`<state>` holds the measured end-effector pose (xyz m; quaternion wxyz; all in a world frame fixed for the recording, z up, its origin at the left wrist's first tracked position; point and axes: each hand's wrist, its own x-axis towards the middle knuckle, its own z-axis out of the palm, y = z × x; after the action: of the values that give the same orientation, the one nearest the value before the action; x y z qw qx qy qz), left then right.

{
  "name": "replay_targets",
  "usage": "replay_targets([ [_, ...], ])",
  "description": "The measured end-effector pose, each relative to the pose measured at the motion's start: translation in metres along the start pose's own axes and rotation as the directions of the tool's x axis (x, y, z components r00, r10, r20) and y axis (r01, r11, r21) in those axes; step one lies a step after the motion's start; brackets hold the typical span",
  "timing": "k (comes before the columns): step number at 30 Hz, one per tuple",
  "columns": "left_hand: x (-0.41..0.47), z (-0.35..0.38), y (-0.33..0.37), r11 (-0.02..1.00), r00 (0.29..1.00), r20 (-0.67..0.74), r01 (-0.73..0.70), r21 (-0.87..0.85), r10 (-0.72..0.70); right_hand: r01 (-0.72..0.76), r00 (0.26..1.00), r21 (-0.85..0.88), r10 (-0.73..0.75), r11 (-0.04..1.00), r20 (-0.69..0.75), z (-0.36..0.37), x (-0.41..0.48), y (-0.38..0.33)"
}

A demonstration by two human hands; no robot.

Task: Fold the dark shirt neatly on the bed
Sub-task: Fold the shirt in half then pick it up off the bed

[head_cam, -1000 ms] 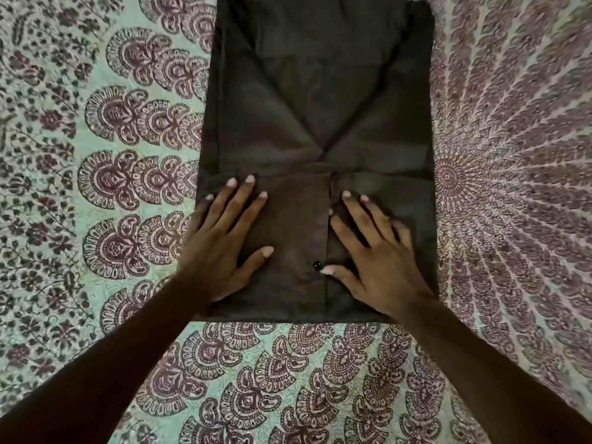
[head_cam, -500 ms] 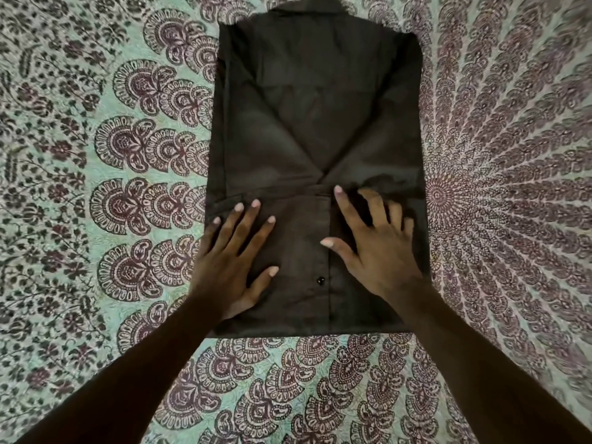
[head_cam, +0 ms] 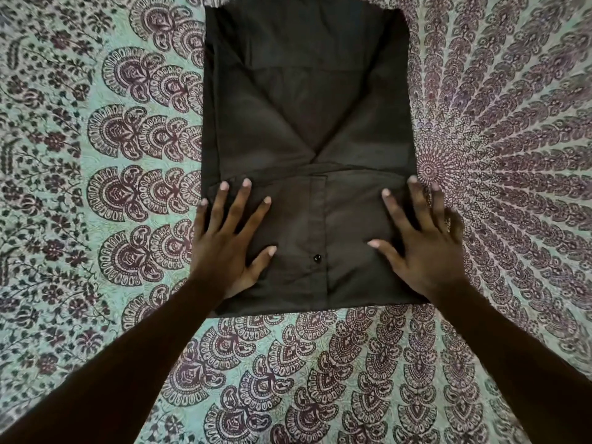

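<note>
The dark shirt (head_cam: 307, 123) lies flat on the bed as a tall rectangle, its sleeves folded inward into a V across the back. Its bottom part is folded up toward me, showing the button placket and one black button (head_cam: 317, 258). My left hand (head_cam: 227, 241) rests flat on the left side of that folded flap, fingers spread. On the flap's right edge my right hand (head_cam: 423, 248) presses flat, fingers apart, its outer fingers reaching over onto the bedsheet. Neither hand grips the cloth.
A patterned bedsheet (head_cam: 96, 187) in pale green and maroon covers the whole bed, with a mandala centre (head_cam: 429, 169) just right of the shirt. The shirt's top edge runs out of view at the frame's top.
Both hands have slid apart on the folded flap: the right hand moved out to the shirt's right edge and the left stayed near the left side. The view shifted slightly.
</note>
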<state>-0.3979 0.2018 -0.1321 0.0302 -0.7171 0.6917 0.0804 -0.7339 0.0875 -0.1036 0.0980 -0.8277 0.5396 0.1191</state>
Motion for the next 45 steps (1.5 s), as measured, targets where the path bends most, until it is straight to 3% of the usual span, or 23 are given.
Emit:
replay_targets([
  [2,0.0,-0.002,0.0,1.0,1.0,0.011,-0.011,0.002,0.011,-0.013,1.0,0.014,0.013,1.0,-0.003,-0.005,-0.005,-0.005],
  [6,-0.003,-0.014,0.003,1.0,1.0,0.014,0.017,-0.017,-0.017,0.177,0.984,-0.043,-0.177,0.983,-0.004,-0.005,-0.034,-0.01],
  [8,-0.018,-0.02,0.003,0.997,0.998,-0.035,0.047,-0.061,-0.05,0.249,0.965,-0.04,-0.251,0.968,-0.08,0.0,-0.051,-0.006],
  [10,-0.044,-0.026,0.001,0.995,0.997,-0.082,-0.02,-0.101,0.012,0.284,0.944,-0.055,-0.29,0.957,-0.155,0.006,-0.068,0.001],
  [14,-0.098,-0.025,-0.016,0.973,0.969,0.095,-0.22,-0.071,0.226,0.299,0.945,-0.034,-0.301,0.954,-0.13,0.019,-0.095,0.015],
  [16,-0.104,-0.022,-0.022,0.985,0.969,0.179,-0.16,-0.062,0.169,0.308,0.942,-0.041,-0.311,0.95,-0.128,0.023,-0.097,0.018],
  [18,-0.1,-0.022,-0.022,0.992,0.983,0.151,-0.097,-0.083,0.109,0.309,0.934,-0.018,-0.307,0.951,-0.184,0.026,-0.092,0.019],
  [23,-0.072,-0.035,-0.024,0.97,0.998,-0.01,-0.063,-0.235,0.062,0.256,0.918,0.221,-0.165,0.941,-0.362,0.014,-0.07,0.014],
  [27,-0.027,-0.069,-0.034,0.892,0.996,-0.054,0.042,-0.451,-0.074,0.211,0.92,0.499,0.002,0.841,-0.393,-0.023,-0.033,0.004],
  [30,0.02,-0.104,-0.037,0.783,0.971,-0.149,0.055,-0.62,-0.186,0.19,0.874,0.621,0.157,0.761,-0.46,-0.063,0.011,-0.006],
  [33,0.069,-0.131,-0.044,0.744,0.931,-0.249,0.035,-0.667,-0.267,0.165,0.799,0.665,0.296,0.729,-0.523,-0.095,0.065,-0.012],
  [35,0.103,-0.139,-0.057,0.702,0.914,-0.233,0.076,-0.708,-0.333,0.177,0.765,0.684,0.338,0.708,-0.548,-0.109,0.104,-0.011],
  [38,0.159,-0.143,-0.08,0.535,0.869,-0.095,0.211,-0.818,-0.486,0.207,0.785,0.709,0.318,0.675,-0.532,-0.128,0.161,-0.007],
  [45,0.266,-0.125,-0.12,0.385,0.84,-0.003,0.245,-0.89,-0.542,0.127,0.806,0.644,0.3,0.755,-0.511,-0.15,0.273,-0.003],
])
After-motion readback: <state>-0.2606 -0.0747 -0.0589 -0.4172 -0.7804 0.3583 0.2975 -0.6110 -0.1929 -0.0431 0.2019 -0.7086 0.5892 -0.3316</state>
